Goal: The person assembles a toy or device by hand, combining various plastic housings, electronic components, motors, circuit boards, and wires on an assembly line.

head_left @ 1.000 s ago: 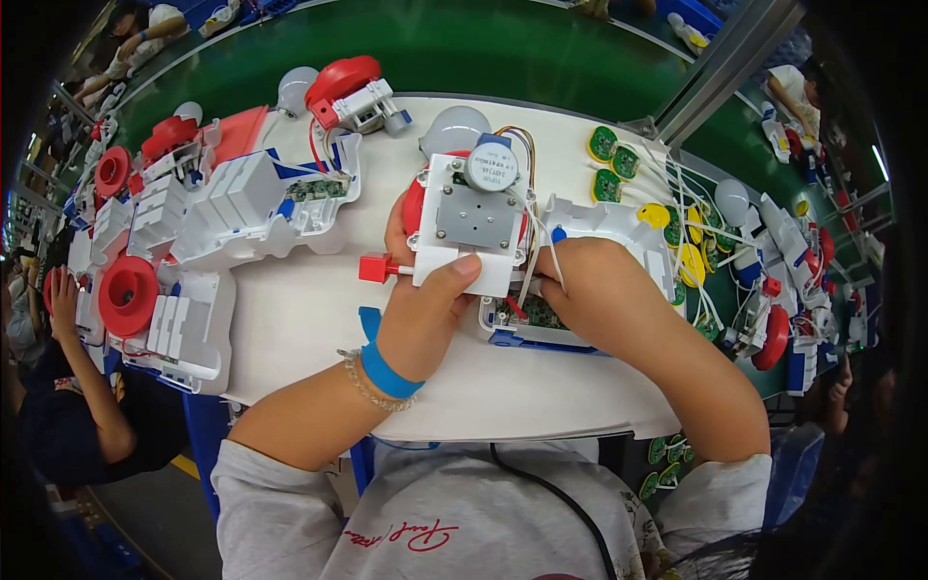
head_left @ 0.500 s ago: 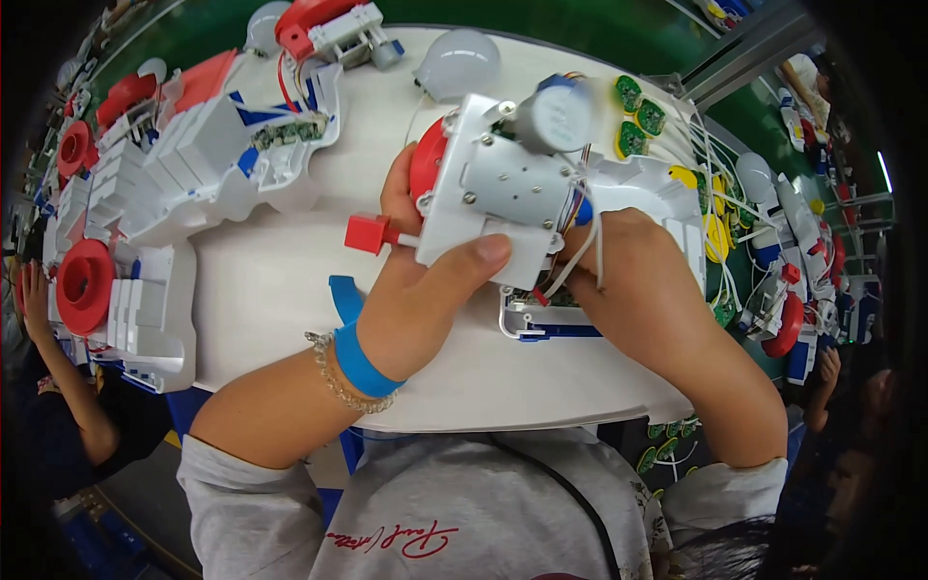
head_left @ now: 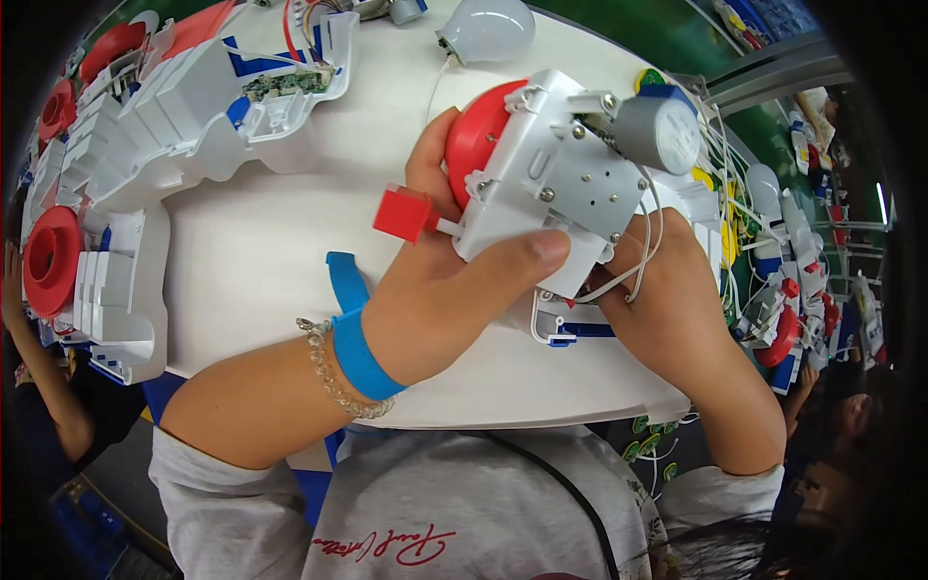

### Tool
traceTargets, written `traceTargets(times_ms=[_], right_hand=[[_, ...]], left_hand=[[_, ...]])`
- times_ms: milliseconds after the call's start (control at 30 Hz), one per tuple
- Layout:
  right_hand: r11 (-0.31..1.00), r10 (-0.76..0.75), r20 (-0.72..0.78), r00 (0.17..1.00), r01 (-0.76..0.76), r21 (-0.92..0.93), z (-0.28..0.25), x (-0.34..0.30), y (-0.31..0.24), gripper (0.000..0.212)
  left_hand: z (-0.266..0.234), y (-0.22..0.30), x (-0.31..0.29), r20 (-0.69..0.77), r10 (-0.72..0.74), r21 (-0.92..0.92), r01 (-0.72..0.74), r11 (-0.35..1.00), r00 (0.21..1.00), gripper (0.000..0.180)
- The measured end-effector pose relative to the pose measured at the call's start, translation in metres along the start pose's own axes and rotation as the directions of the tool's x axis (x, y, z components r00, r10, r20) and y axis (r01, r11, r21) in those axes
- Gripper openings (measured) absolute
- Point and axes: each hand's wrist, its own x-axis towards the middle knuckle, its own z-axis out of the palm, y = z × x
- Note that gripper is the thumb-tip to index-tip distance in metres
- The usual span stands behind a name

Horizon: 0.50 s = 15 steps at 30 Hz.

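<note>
My left hand (head_left: pixel 435 290) grips a motor and gearbox unit (head_left: pixel 590 188), raised and tilted over the table. The unit has a white plastic body, a metal plate with screws, a silver cylindrical motor (head_left: pixel 665 135) and a red round part (head_left: pixel 478 135) on its far side. From its left side sticks out a red block (head_left: pixel 404 214) on a short shaft. My right hand (head_left: pixel 667 300) is curled at the unit's right edge, beside the loose white wires (head_left: pixel 646 251). Its fingertips are hidden behind the unit, so what they pinch does not show. Underneath lies a white and blue housing (head_left: pixel 556 324), partly covered.
White housings (head_left: pixel 145 280) with red rings and a circuit board (head_left: pixel 285 85) stand on the left of the white table (head_left: pixel 261 261). A bulb-shaped part (head_left: pixel 488 31) lies at the back. Wired yellow discs (head_left: pixel 730 242) and more units crowd the right. Other people sit on both sides.
The motor unit has come closer and shifted right, turning slightly, with my left hand still around it. My right hand has also gone a little to the right. The surroundings have shifted in view.
</note>
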Motion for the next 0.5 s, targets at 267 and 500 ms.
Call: traceTargets(times_ms=[267, 500], right_hand=[[0.986, 0.097, 0.012, 0.995, -0.098, 0.136, 0.009, -0.002, 0.004, 0.011], [0.996, 0.072, 0.080, 0.994, -0.075, 0.044, 0.008, -0.002, 0.006, 0.015]], left_hand=[[0.000, 0.006, 0.000, -0.129, -0.144, 0.078, 0.155, 0.985, 0.981, 0.074], [0.000, -0.002, -0.001, -0.117, -0.013, 0.133, 0.029, 0.991, 0.993, 0.042]])
